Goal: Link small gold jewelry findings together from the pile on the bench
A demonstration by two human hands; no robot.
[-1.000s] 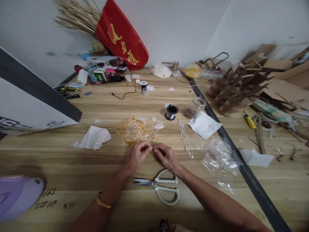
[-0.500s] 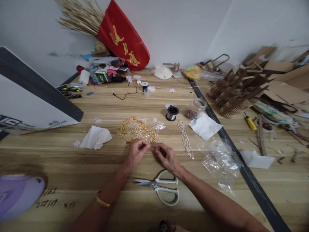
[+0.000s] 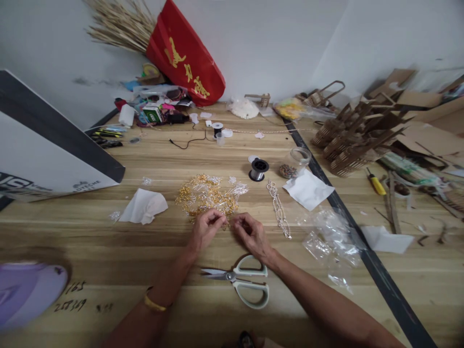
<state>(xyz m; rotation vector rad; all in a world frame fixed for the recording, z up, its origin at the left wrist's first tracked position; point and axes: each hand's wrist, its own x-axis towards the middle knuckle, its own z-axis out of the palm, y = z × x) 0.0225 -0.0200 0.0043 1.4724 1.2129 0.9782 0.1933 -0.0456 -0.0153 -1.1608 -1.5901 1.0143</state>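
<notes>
My left hand (image 3: pixel 207 228) is closed in a pinch at the near edge of a tangled pile of gold and silver beaded strands (image 3: pixel 206 195). Whatever lies between its fingertips is too small to name. Just to the right, my right hand (image 3: pixel 251 234) has its thumb and fingers pressed together, and their contents cannot be made out. A small gap separates the two sets of fingertips. Scissors (image 3: pixel 232 278) with pale handles lie below my hands, blades pointing left. Right of the pile rests a silver chain (image 3: pixel 278 210).
A wire spool (image 3: pixel 258 170) and a glass jar of beads (image 3: pixel 295 163) stand behind the chain. White paper (image 3: pixel 308 189) and clear plastic bags (image 3: pixel 331 237) lie to the right, a crumpled tissue (image 3: pixel 144 206) to the left. Small woven baskets (image 3: pixel 348 145) crowd the far right.
My right hand has shifted slightly to the right, widening the gap between the fingertips. My left hand has hardly moved.
</notes>
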